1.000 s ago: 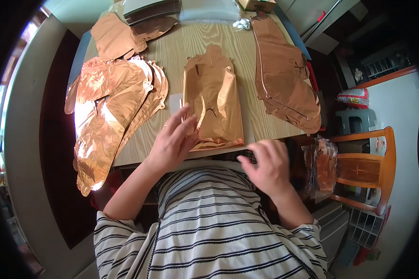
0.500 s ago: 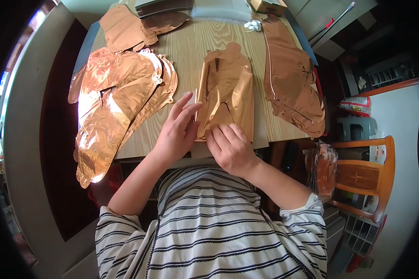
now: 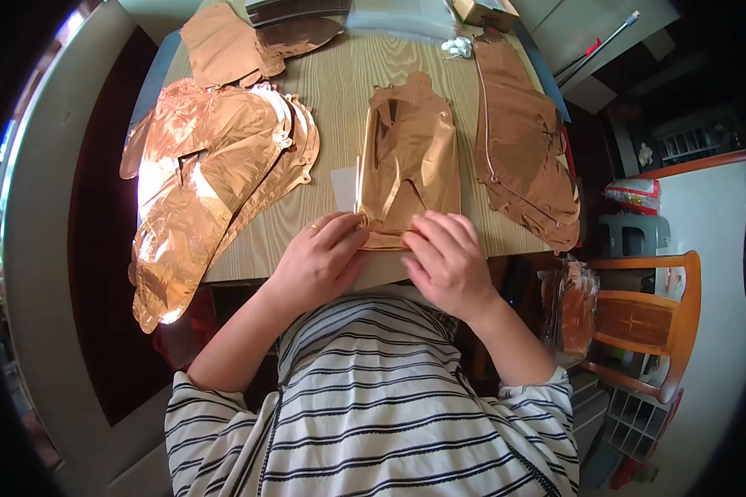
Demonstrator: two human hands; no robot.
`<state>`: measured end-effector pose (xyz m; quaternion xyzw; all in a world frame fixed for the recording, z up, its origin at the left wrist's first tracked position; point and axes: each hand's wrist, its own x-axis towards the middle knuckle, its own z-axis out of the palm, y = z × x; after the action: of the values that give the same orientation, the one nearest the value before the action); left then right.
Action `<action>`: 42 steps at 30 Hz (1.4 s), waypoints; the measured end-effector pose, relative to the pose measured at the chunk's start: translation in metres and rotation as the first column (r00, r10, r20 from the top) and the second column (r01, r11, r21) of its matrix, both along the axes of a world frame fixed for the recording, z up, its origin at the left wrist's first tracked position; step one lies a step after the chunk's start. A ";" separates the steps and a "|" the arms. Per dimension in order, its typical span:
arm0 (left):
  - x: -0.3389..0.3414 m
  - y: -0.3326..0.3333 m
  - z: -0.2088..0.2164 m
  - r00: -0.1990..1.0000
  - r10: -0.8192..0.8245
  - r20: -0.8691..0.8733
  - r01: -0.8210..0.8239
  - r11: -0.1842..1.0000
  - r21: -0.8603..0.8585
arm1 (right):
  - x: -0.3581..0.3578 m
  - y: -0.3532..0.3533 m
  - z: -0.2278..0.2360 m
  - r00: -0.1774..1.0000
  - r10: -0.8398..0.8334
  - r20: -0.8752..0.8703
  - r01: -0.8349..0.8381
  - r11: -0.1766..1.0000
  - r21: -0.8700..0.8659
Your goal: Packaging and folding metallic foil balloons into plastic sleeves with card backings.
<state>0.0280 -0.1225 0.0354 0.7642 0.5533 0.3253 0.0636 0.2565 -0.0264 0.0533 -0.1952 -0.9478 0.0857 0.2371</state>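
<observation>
A flat copper-coloured foil balloon (image 3: 410,141) lies folded into a long panel on the wooden table, its near end at the front edge. My left hand (image 3: 327,253) is closed at the near left corner, fingertips pinching the foil. At the near right part, my right hand (image 3: 448,257) is also closed, thumb and fingers gripping the folded strip along the near edge. A white sheet (image 3: 345,189) shows beside the folded foil, to its left.
Larger shiny foil balloons (image 3: 211,174) lie stacked at left, with more foil (image 3: 228,50) behind them. Another foil balloon (image 3: 518,132) lies at right. A small white bundle (image 3: 457,47), clear plastic sheets (image 3: 398,18) and a cardboard box (image 3: 486,12) sit at the back. A wooden chair (image 3: 638,315) stands at right.
My left hand has come down from beside the foil's left edge and closed on its near corner. My right hand has shifted right along the near edge.
</observation>
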 end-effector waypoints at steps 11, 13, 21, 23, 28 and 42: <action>-0.013 0.022 0.013 0.892 -0.178 -0.415 0.194 0.981 -0.002 | -0.010 0.008 -0.012 1.000 -0.001 -0.013 0.004 0.974 0.226; -0.011 0.021 0.015 0.939 -0.135 -0.318 0.180 0.977 0.117 | -0.012 0.015 -0.017 1.000 0.006 -0.025 0.001 0.963 0.269; 0.007 0.006 0.021 0.373 0.548 0.749 0.164 0.756 -0.634 | 0.013 0.019 0.000 0.995 0.035 -0.096 0.000 0.938 0.347; 0.012 0.020 0.030 0.246 0.596 0.765 0.218 0.734 -0.643 | 0.014 0.017 -0.001 0.995 0.061 -0.083 -0.025 0.924 0.381; 0.021 0.044 0.014 0.233 0.600 0.765 0.246 0.725 -0.643 | 0.013 0.012 -0.004 0.993 0.099 -0.062 -0.067 0.918 0.390; 0.023 0.054 -0.004 0.243 0.545 0.802 0.168 0.791 -0.588 | 0.013 0.021 0.004 0.997 0.040 -0.068 -0.024 0.975 0.221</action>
<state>0.0512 -0.0688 0.0316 0.2721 0.5610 0.5416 0.5638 0.2698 -0.0056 0.0572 -0.1491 -0.9454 -0.0091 0.2896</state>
